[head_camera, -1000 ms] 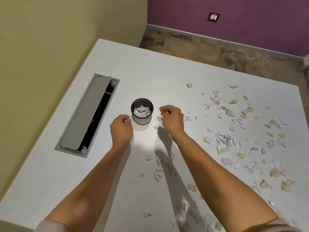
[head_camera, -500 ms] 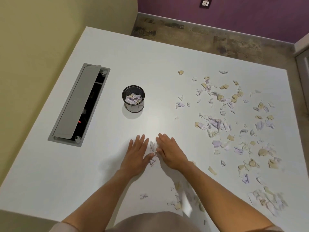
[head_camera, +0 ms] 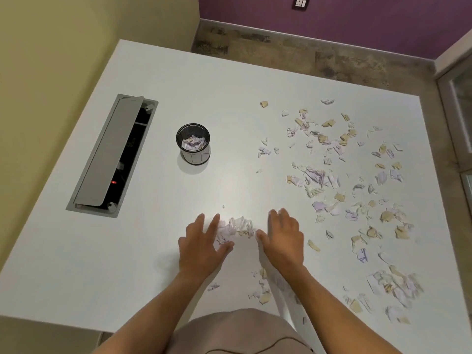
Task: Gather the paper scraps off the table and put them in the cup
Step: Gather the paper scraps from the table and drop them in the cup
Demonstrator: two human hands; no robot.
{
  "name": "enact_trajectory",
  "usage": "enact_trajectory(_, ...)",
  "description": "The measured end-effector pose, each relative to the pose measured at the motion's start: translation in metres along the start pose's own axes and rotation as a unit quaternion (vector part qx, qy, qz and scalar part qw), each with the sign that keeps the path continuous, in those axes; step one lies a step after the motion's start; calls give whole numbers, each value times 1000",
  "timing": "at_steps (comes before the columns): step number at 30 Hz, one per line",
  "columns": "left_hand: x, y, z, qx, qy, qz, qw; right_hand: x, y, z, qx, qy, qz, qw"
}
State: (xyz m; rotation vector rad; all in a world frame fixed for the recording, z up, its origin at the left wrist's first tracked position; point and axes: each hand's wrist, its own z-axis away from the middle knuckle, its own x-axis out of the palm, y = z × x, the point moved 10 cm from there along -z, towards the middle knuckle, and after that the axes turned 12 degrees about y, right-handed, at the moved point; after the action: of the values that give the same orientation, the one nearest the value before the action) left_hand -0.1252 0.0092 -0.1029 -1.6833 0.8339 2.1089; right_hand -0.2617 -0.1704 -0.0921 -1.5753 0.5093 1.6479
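My left hand [head_camera: 201,241] and my right hand [head_camera: 282,238] lie flat on the table [head_camera: 153,264], fingers straight and spread, gripping nothing, with a small heap of scraps [head_camera: 236,227] bunched between them. The left fingertips and thumb touch the heap's left edge, while the right thumb lies against its right edge. The heap runs crosswise, its long axis from one hand to the other, so I judge that closing both palms inward is what will lift it. The cup [head_camera: 193,144] stands beyond the heap and a little to the left, well apart from both hands, already holding some paper; my left hand is the nearer one to it, so the carry will go forward and leftward. Most of the loose scraps [head_camera: 344,175] are still scattered across the right half of the table, with a few more [head_camera: 263,290] close to my body beside my right forearm. Compared with half a second ago, my hands have spread a little wider apart and the pile between them looks fuller and more gathered; a second ago both hands were up by the cup with fingers curled. The open cable tray [head_camera: 112,157] lies far left, out of the way.
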Motion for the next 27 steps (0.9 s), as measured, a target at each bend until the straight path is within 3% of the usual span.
enact_trajectory(4,8,6,6,-72,-30,49,996,15,25,13,86,-62,-10,994)
enact_trajectory(7,18,19,5,-76,-48,82,993,24,18,18,93,-81,-40,992)
enact_trajectory(18,23,50,-12,-28,-44,157,986,18,-64,9,-52,-40,-76,995)
enact_trajectory(27,23,44,-19,-25,-33,174,984,9,-68,12,-119,-10,-107,987)
